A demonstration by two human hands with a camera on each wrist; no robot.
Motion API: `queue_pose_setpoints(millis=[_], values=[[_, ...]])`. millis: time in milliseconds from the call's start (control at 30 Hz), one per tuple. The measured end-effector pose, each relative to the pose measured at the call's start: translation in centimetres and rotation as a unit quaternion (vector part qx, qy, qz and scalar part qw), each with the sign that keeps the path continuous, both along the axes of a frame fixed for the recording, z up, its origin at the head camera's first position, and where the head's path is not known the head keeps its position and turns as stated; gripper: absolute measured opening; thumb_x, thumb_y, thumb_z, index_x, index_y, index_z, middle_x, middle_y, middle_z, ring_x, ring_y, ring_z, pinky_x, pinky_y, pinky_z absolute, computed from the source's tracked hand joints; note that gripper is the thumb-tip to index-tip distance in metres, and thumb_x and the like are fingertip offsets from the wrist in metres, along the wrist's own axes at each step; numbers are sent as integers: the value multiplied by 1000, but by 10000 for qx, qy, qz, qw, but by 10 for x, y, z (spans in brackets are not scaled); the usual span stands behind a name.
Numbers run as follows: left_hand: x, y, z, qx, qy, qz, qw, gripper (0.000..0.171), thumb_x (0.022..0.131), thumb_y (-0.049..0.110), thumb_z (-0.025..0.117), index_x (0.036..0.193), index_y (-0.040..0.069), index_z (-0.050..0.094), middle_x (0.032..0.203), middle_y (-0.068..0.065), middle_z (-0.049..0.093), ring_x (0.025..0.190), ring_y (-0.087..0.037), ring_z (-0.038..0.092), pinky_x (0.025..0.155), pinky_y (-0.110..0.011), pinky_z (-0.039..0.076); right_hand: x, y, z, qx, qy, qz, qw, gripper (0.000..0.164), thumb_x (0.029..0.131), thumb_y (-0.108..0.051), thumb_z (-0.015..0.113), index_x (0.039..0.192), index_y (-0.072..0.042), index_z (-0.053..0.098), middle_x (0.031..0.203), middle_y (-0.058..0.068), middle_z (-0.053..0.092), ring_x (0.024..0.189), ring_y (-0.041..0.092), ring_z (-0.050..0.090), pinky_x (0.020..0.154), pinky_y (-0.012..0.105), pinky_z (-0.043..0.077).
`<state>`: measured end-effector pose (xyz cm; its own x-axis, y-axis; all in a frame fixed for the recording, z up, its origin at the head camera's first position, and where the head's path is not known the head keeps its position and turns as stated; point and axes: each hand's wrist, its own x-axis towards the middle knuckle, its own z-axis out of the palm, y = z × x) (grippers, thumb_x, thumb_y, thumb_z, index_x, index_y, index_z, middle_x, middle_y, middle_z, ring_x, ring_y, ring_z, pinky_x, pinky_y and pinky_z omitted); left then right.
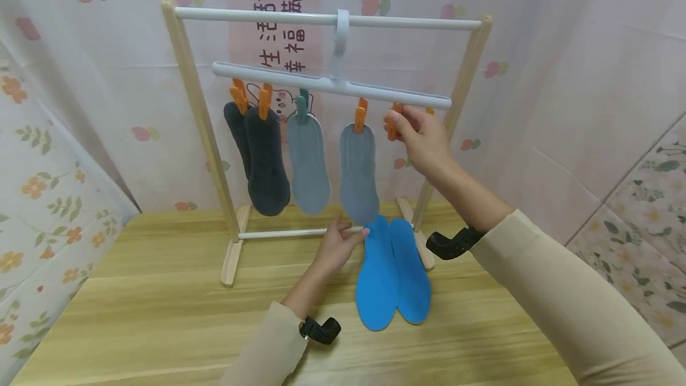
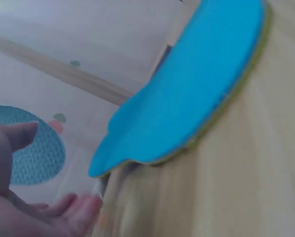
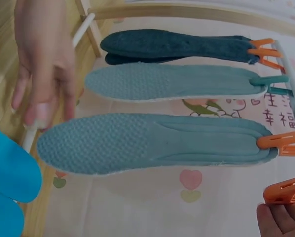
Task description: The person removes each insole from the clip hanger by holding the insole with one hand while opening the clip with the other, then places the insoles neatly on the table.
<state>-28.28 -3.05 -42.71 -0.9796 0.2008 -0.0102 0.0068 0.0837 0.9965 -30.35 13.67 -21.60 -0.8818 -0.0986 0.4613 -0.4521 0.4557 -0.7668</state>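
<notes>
My right hand (image 1: pixel 429 142) pinches an orange clip (image 1: pixel 392 128) at the right part of the tilted white hanger (image 1: pixel 289 78); no insole is in that clip. My left hand (image 1: pixel 336 246) has its thumb and fingers spread, holding nothing, just beside the top end of a bright blue insole (image 1: pixel 377 285). A second blue insole (image 1: pixel 412 273) lies next to it on the table. A grey-blue insole (image 1: pixel 359 168) hangs above the left hand from another orange clip (image 3: pixel 280 142). Further left hang a second grey-blue insole (image 1: pixel 309 165) in a green clip (image 1: pixel 302 107) and two dark insoles (image 1: pixel 266 162) in orange clips.
A wooden rack (image 1: pixel 195 94) with a white top bar (image 1: pixel 252 15) carries the hanger. Its low white bar (image 1: pixel 289 233) runs close to the left hand. The wood-grain table (image 1: pixel 161 302) lies beneath, and a printed curtain (image 1: pixel 520 118) hangs behind.
</notes>
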Motion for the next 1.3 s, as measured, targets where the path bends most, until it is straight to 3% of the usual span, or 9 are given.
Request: queue_pose_setpoints(millis=[133,233,567,800,967,1033,1133,1200,1300], values=[[-5,1,7,836,-96,-259,9961,92,100,34,64,163,7,2,149,-24,48,138,-38,51,115,-54,41,-1,3,-2,65,-65,-38,10000,40,106,-35,51,129,-4,62,117,18,66,110,23,64,109,39,50],[-6,0,9,1046,-123,-297,9940,87,100,32,63,162,7,7,148,-25,49,137,-39,51,115,-52,42,-1,3,-3,56,-141,-55,9999,40,105,-35,52,128,-4,63,114,17,66,109,22,64,109,38,50],[-2,-3,7,1101,138,-41,9938,44,99,20,67,134,-4,56,135,-24,62,122,-33,64,99,-43,57,-2,0,-4,173,-164,-40,9997,38,106,-31,53,129,-3,62,119,17,68,113,24,65,108,40,51],[-2,-5,7,1102,170,124,9937,33,99,17,67,122,-6,65,122,-22,68,100,-15,69,91,-37,61,-3,-1,-4,208,-187,-62,9996,39,106,-31,53,134,-5,60,124,17,68,119,27,66,107,41,51],[-2,-5,7,1066,203,243,9938,32,98,18,67,119,-6,67,117,-20,69,94,-12,69,85,-35,62,0,-2,-3,157,-227,-98,9996,43,105,-34,55,142,-12,58,134,14,66,125,27,64,106,39,52],[-2,-5,7,1031,231,301,9939,32,98,19,68,118,-6,67,116,-20,70,93,-12,69,83,-34,61,3,-3,-4,125,-296,-108,9994,48,104,-37,56,146,-15,54,137,12,65,127,26,64,97,37,58],[-2,-5,8,1051,252,296,9937,31,98,18,68,118,-5,68,117,-19,69,94,-13,68,83,-34,61,9,-4,-8,97,-588,-127,9981,55,103,-43,57,151,-17,49,144,9,61,130,26,60,91,37,60],[-3,-4,8,1073,290,256,9935,31,98,18,68,119,-5,68,118,-20,69,95,-14,68,84,-35,62,14,-6,-14,184,-939,-113,9953,64,102,-46,57,155,-14,41,151,9,54,138,28,53,97,42,57],[-3,-4,10,1131,313,186,9929,31,98,17,67,121,-4,67,121,-21,68,99,-16,69,86,-37,62,22,-10,-31,452,-1601,-29,9861,76,102,-50,55,160,-9,27,162,12,40,149,32,40,118,50,40]])
